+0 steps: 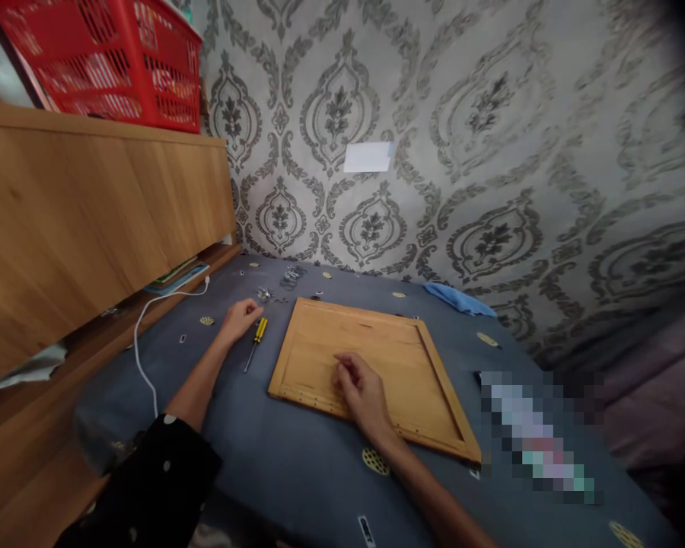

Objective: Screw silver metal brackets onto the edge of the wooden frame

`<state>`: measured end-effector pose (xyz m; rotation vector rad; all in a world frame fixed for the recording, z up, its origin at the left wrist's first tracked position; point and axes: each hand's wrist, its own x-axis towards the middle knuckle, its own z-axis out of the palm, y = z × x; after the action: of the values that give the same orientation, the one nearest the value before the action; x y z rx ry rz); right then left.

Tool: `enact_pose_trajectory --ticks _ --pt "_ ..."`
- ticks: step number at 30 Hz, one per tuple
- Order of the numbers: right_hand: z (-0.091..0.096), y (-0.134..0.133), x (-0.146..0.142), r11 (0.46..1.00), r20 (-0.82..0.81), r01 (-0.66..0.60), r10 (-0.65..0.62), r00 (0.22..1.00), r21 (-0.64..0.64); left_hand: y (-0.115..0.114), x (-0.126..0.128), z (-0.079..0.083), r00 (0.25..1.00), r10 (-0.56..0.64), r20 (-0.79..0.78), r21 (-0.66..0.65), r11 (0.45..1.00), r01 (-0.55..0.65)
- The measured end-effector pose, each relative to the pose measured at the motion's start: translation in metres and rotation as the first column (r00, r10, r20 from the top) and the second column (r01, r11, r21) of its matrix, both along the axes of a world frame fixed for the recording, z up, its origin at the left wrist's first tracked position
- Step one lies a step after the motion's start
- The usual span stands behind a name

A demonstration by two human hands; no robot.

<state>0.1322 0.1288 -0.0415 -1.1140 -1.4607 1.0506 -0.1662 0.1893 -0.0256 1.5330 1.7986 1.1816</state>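
Note:
My left hand (242, 318) is at the left of the cloth-covered surface, its fingers curled together just above a yellow-and-black screwdriver (260, 329). Whatever it may hold is hidden. Just beyond it lie small metal pieces (264, 293), too small to name. My right hand (362, 388) is over the near half of a framed wooden panel (371, 342), thumb and fingers drawn together. I cannot make out anything between them. The panel lies flat, with a raised rim and a row of small holes or marks along its near edge.
A wooden cabinet (103, 221) bounds the left side, with a red plastic basket (165, 68) on top. A white cable (138, 346) runs beside it. A blue cloth (461, 299) lies by the patterned wall, and a blurred-out object (533, 438) at the right.

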Motion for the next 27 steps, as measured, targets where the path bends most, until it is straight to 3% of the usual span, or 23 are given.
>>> enact_pose_trajectory --ticks 3,8,16,22,24,27 --pt "-0.008 -0.002 0.002 0.997 0.092 -0.033 0.027 0.995 0.071 -0.005 -0.008 -0.01 0.979 -0.079 -0.186 -0.129 0.99 0.055" --pt "-0.011 -0.007 0.005 0.987 0.211 -0.08 0.05 0.976 0.137 -0.008 -0.009 -0.01 0.908 -0.165 -0.386 -0.23 0.97 0.079" --pt "-0.012 -0.005 0.007 0.979 0.33 -0.11 0.048 0.943 0.172 -0.012 -0.006 0.001 0.859 -0.08 -0.506 -0.164 0.986 -0.005" --pt "-0.012 -0.004 0.008 0.985 0.29 -0.106 0.062 0.955 0.14 0.015 0.002 0.022 0.862 -0.023 -0.506 -0.066 0.998 -0.012" --pt "-0.012 -0.004 0.007 0.986 0.284 -0.101 0.059 0.957 0.136 0.024 0.015 0.022 0.863 -0.047 -0.503 -0.047 0.999 0.027" --pt "-0.013 -0.005 0.006 0.988 0.269 -0.086 0.049 0.962 0.125 0.03 0.043 0.009 0.86 -0.102 -0.501 -0.05 0.995 0.089"
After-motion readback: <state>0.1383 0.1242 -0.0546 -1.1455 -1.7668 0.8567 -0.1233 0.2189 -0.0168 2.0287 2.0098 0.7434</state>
